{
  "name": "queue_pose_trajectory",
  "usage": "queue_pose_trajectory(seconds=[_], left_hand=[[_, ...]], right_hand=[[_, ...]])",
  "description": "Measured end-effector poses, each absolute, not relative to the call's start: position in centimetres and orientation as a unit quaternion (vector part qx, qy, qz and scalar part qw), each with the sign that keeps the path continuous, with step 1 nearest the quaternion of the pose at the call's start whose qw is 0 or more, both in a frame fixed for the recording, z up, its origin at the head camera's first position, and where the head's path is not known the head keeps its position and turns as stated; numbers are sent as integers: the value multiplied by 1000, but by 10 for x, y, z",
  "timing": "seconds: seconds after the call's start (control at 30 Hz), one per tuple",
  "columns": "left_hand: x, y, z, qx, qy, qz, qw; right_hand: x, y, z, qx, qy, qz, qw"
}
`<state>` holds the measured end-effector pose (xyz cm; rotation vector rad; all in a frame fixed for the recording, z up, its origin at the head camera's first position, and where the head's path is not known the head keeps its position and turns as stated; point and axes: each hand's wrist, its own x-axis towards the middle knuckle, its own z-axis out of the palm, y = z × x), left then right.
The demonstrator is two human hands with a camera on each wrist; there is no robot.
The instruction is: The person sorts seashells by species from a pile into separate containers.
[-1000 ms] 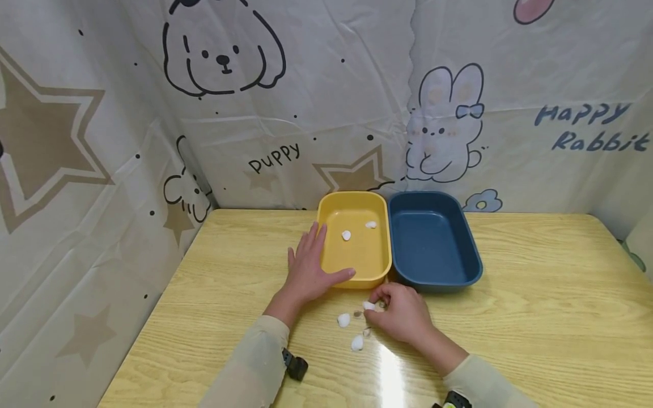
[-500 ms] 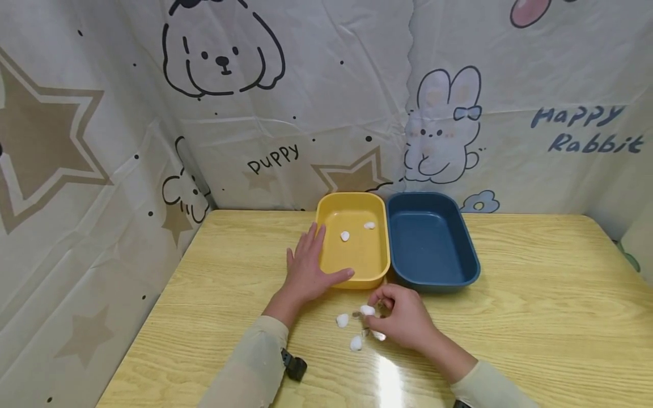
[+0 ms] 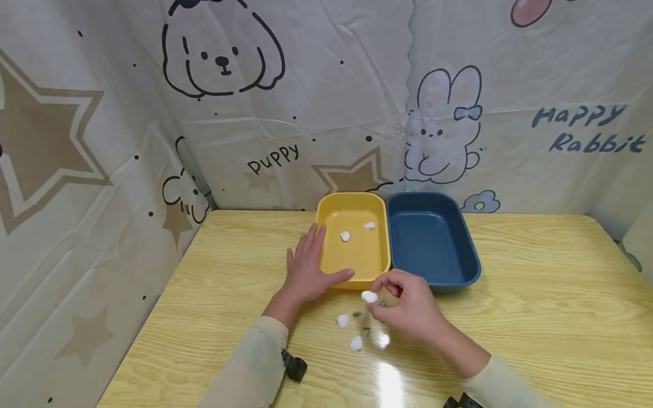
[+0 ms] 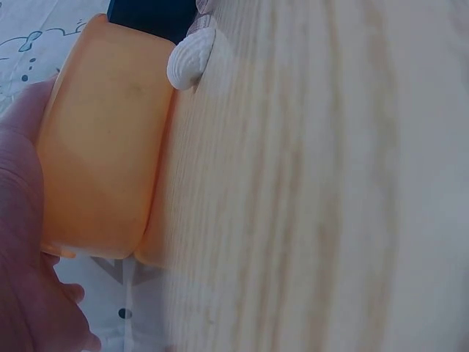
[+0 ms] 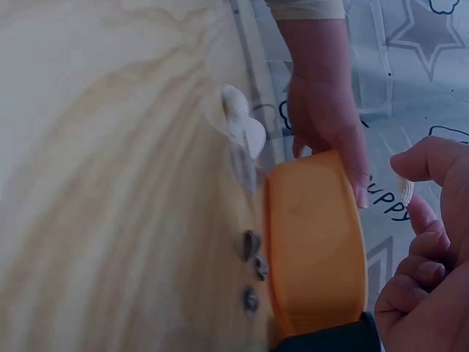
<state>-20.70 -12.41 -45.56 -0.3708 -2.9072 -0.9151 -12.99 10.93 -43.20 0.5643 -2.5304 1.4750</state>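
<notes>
In the head view, the cloth backdrop (image 3: 316,85) reads "puppy" at eleven o'clock from the held shell (image 3: 369,297) and "Happy Rabbit" at two. Small and bright white, that shell is pinched between thumb and index finger of the right hand (image 3: 410,303), off the table (image 3: 551,306). The yellow tray (image 3: 352,260), bearing two white shells (image 3: 345,236), sits toward twelve; the blue tray (image 3: 428,249), touching it, at two. The left hand (image 3: 311,269) rests spread over the yellow tray's rim, fingers extended, unclenched. Loose white shells (image 3: 342,321) and tiny dark shells (image 3: 366,332) lie around seven. Wood stretches toward the table's edges at three and nine.

In the left wrist view, a ribbed, fan-shaped white shell shows at eleven o'clock; whether it is the held one I cannot tell. Wood grain spreads toward three.

In the right wrist view, the held shell appears edge-on at three, ridged, beside the partly covered "puppy".
</notes>
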Motion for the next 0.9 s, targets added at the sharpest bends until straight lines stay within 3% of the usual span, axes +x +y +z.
queue_pose_trajectory(seconds=[0.37, 0.9], left_hand=[[-207, -124, -455, -119, -948, -292, 30], [-206, -123, -453, -111, -948, -297, 22]], right_hand=[[-155, 115, -409, 189, -849, 478, 118], [-206, 111, -406, 152, -833, 508, 156]])
